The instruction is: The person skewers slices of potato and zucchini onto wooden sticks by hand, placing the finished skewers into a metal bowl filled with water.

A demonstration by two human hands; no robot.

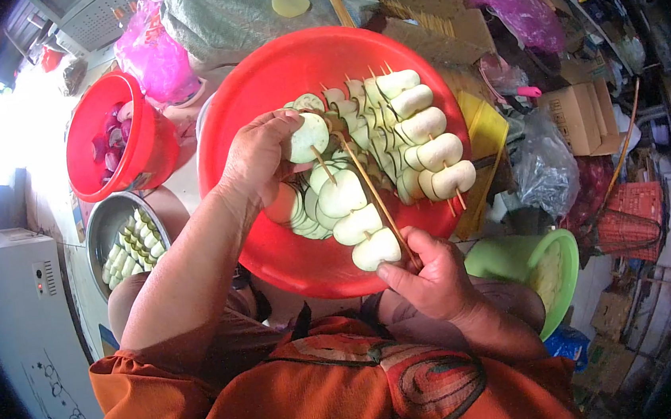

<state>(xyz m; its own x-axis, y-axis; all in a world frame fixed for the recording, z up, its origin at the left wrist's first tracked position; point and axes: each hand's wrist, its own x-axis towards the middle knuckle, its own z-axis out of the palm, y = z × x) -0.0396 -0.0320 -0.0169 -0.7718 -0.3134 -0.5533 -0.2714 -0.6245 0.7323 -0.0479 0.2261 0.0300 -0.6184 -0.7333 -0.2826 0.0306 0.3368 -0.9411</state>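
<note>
My left hand (262, 148) pinches a round pale vegetable slice (310, 138) at the upper end of a bamboo skewer. Several more pale slices (342, 194) with thin green edges are threaded lower on this skewer. At its lower end my right hand (429, 275) grips between thumb and fingers, against the last slice. A bare bamboo stick (370, 184) runs beside it into the right hand. Beneath both hands sits a large red basin (240, 82). Loose slices (292, 211) lie in it on the left, and filled skewers (424, 126) rest on the right.
Left of the basin stand a red bucket (156, 149) with purple pieces and a metal bowl (95, 230) of filled skewers. A green tub (568, 269) is by the right knee. A white appliance (20, 293) stands far left; cardboard boxes (581, 120) and plastic bags (543, 163) crowd the right.
</note>
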